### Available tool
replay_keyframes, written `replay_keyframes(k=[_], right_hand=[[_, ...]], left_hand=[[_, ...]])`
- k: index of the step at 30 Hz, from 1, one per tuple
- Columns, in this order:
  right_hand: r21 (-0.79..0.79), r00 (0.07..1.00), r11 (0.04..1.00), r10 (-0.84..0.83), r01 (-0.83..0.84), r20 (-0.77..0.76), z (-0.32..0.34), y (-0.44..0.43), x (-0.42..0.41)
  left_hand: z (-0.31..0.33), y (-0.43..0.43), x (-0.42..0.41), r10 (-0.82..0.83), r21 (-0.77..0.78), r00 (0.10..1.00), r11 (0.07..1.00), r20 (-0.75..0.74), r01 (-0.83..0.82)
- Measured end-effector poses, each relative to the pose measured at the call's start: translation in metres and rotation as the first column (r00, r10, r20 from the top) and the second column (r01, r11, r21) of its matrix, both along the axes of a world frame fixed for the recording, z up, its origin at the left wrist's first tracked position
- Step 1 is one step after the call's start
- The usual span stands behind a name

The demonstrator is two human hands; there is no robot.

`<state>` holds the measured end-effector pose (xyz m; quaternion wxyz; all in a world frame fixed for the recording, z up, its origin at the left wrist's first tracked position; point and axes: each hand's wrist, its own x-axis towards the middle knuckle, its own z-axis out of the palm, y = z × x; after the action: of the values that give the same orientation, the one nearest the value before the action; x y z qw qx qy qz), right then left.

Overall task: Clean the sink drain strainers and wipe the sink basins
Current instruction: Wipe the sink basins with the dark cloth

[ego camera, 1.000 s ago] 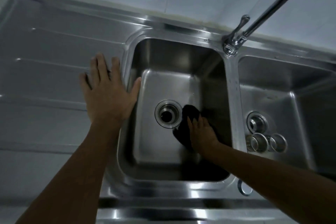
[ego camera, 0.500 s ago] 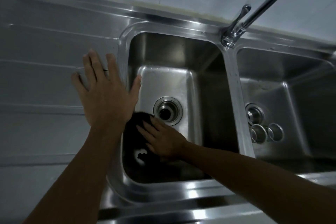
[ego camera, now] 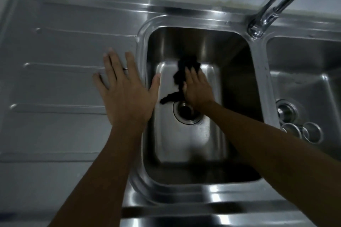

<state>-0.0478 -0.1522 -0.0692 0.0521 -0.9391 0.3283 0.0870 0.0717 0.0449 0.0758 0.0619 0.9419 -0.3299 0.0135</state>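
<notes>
Cloth [ego camera: 185, 73], centre frame, seemed limp; best pinned under palm. Right hand [ego camera: 198, 90] pressed it flat-fingered; left hand [ego camera: 127, 96] lay spread.

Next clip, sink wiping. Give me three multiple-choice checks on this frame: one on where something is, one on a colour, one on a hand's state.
1. The cloth lies: A) on the drainboard; B) in the left basin, beyond the drain; C) in the right basin.
2. The cloth is: A) white; B) yellow; C) black.
3. The left hand is: A) flat on the drainboard; B) gripping the faucet; C) holding a strainer.
Answers: 1 B, the right hand presses it onto that basin's floor past the drain; 2 C, it reads black against the steel; 3 A, fingers spread, thumb reaching over the basin's rim.
</notes>
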Motion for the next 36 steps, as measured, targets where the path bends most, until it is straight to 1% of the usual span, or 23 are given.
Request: replay_keyframes(k=[1, 2, 4, 6, 8, 9, 11, 13, 15, 16, 18, 20, 21, 22, 23, 25, 26, 29, 31, 34, 36], right_hand=[[-0.028, 0.997, 0.998, -0.063, 0.061, -0.05, 0.002, -0.006, -0.015], [-0.058, 0.991, 0.994, -0.093, 0.087, -0.097, 0.004, -0.01, -0.027], [-0.095, 0.986, 0.992, -0.097, 0.084, -0.135, 0.012, -0.009, -0.038], [-0.129, 0.984, 0.988, -0.101, 0.082, -0.15, 0.016, 0.0, -0.026], [-0.078, 0.975, 0.979, -0.194, 0.187, -0.106, 0.018, 0.014, 0.003], [-0.049, 0.975, 0.977, -0.212, 0.209, -0.07, 0.018, 0.024, 0.018], [-0.04, 0.994, 0.993, -0.107, 0.107, -0.01, 0.007, 0.05, 0.041], [0.021, 0.998, 0.998, 0.066, -0.067, 0.021, -0.005, 0.08, 0.049], [0.069, 0.978, 0.976, 0.207, -0.206, -0.011, -0.01, 0.107, 0.033], [0.092, 0.966, 0.962, 0.259, -0.259, 0.009, -0.01, 0.116, 0.015], [0.098, 0.91, 0.904, 0.412, -0.415, 0.057, -0.004, 0.125, -0.028], [0.066, 0.811, 0.809, 0.58, -0.584, 0.077, -0.001, 0.122, -0.064], [0.038, 0.764, 0.764, 0.64, -0.644, 0.082, 0.0, 0.117, -0.071], [0.034, 0.743, 0.743, 0.665, -0.668, 0.074, 0.002, 0.113, -0.068], [0.043, 0.752, 0.751, 0.656, -0.659, 0.059, 0.004, 0.108, -0.059], [0.043, 0.809, 0.808, 0.588, -0.588, 0.0, 0.008, 0.092, -0.029], [0.031, 0.847, 0.847, 0.531, -0.53, -0.035, 0.011, 0.079, -0.011], [-0.024, 0.95, 0.952, 0.304, -0.307, -0.069, 0.02, 0.031, 0.024], [-0.03, 0.968, 0.975, 0.215, -0.22, -0.127, 0.02, 0.006, 0.022], [-0.042, 0.96, 0.989, 0.128, -0.143, -0.248, 0.02, -0.011, -0.011], [-0.073, 0.954, 0.997, 0.003, -0.026, -0.301, 0.025, -0.015, -0.034]], left_hand=[[0.0, 0.001, 0.0, 0.002, 0.003, 1.0, 1.0, 0.002, -0.002], [0.001, 0.001, 0.0, 0.004, 0.006, 1.0, 1.0, 0.009, -0.004], [0.003, 0.002, 0.0, -0.003, 0.002, 1.0, 1.0, 0.017, 0.003], [0.003, 0.001, 0.0, -0.004, -0.006, 1.0, 1.0, 0.02, 0.005], [0.003, 0.0, 0.0, -0.002, -0.003, 1.0, 1.0, 0.02, 0.002], [0.002, 0.0, 0.0, -0.002, -0.002, 1.0, 1.0, 0.02, 0.002], [0.001, 0.0, 0.001, -0.003, -0.01, 1.0, 1.0, 0.015, 0.003], [0.0, 0.0, 0.001, -0.001, -0.005, 1.0, 1.0, 0.007, 0.001], [0.001, 0.0, 0.0, 0.001, 0.005, 1.0, 1.0, 0.014, -0.001], [0.002, 0.0, 0.0, 0.0, 0.005, 1.0, 1.0, 0.016, 0.0], [0.003, 0.001, -0.001, -0.006, -0.009, 1.0, 1.0, 0.021, 0.006], [0.002, 0.002, -0.001, -0.016, -0.03, 0.999, 0.999, 0.035, 0.017], [0.001, 0.002, 0.0, -0.018, -0.037, 0.999, 0.999, 0.042, 0.019], [0.0, 0.003, 0.0, -0.016, -0.042, 0.999, 0.999, 0.048, 0.018], [-0.001, 0.003, 0.0, -0.013, -0.045, 0.999, 0.999, 0.052, 0.015], [-0.002, 0.001, 0.0, -0.01, -0.05, 0.999, 0.999, 0.053, 0.013], [-0.002, 0.0, 0.0, -0.01, -0.047, 0.998, 0.999, 0.055, 0.013], [-0.002, 0.001, 0.003, -0.019, -0.043, 0.999, 0.999, 0.046, 0.021], [-0.002, 0.001, 0.003, -0.025, -0.051, 0.999, 0.998, 0.035, 0.026], [0.0, 0.001, 0.002, -0.032, -0.05, 0.999, 0.998, 0.022, 0.033], [0.001, 0.001, 0.001, -0.023, -0.042, 1.0, 0.999, 0.021, 0.024]])
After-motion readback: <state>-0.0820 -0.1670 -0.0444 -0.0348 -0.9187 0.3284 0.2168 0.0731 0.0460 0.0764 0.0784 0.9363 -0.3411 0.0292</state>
